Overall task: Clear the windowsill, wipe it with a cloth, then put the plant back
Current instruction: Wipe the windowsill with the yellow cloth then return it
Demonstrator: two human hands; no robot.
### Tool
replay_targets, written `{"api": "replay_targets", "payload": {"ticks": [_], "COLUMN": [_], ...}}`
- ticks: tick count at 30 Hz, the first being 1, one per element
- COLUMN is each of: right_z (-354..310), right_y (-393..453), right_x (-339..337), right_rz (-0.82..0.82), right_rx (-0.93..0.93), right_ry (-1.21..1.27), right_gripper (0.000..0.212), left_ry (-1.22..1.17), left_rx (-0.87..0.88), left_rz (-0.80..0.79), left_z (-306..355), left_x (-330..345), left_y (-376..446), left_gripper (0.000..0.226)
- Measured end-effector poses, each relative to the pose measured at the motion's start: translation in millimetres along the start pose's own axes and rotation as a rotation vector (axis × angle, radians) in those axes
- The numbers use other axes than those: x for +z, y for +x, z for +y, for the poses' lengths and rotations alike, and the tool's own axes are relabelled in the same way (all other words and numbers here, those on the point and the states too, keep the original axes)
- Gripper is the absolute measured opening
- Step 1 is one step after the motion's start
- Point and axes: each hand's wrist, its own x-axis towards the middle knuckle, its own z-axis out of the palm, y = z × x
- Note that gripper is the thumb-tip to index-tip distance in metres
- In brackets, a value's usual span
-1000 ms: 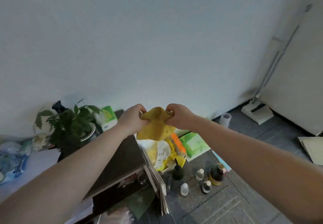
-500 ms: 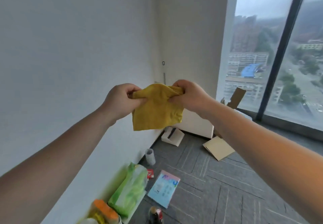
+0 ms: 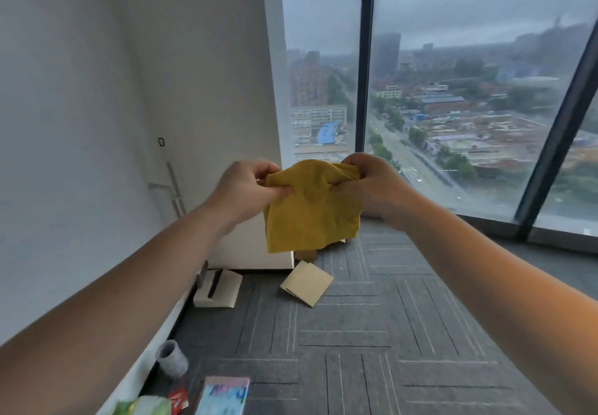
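A yellow cloth [image 3: 310,210] hangs in the air at the middle of the head view, held out in front of me. My left hand [image 3: 246,188] pinches its top left edge between thumb and fingers. My right hand [image 3: 369,181] grips its bunched top right corner. The low windowsill [image 3: 485,225] runs along the foot of the tall windows beyond my right hand. The plant is out of view.
A white wall fills the left. On the grey carpet lie a white mop head [image 3: 217,289] with its pole leaning on the wall, a cardboard piece [image 3: 306,283], a grey roll [image 3: 171,358], a blue booklet [image 3: 223,397] and a green packet [image 3: 145,406].
My view has swung right from the cluttered table and plant to the window. Both hands kept hold of the yellow cloth, which now hangs more spread out.
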Motion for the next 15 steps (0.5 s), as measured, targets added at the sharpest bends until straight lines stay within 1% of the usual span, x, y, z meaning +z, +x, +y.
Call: {"api": "replay_targets", "payload": {"ticks": [5,10,15], "right_z": [31.9,75.8,127.3], "right_y": [55.4,109.6,150.7], "right_x": [-9.8,-21.0,-61.5], "right_rz": [0.09,0.19,0.256], "right_rx": [0.093,0.164,0.25], "right_ry": [-0.062,-0.108,-0.096], "right_gripper": [0.014,0.023,0.014], "left_ry": [-0.087,-0.106,-0.142], "left_rx": [0.033,0.086,0.098], "left_rz": [-0.109,-0.227,-0.323], "left_z": [-24.6,-49.0,-56.3], "left_x": [38.5,86.3,153.5], "left_y": [84.4,167.8,244.2], "left_gripper": [0.01,0.009,0.013]}}
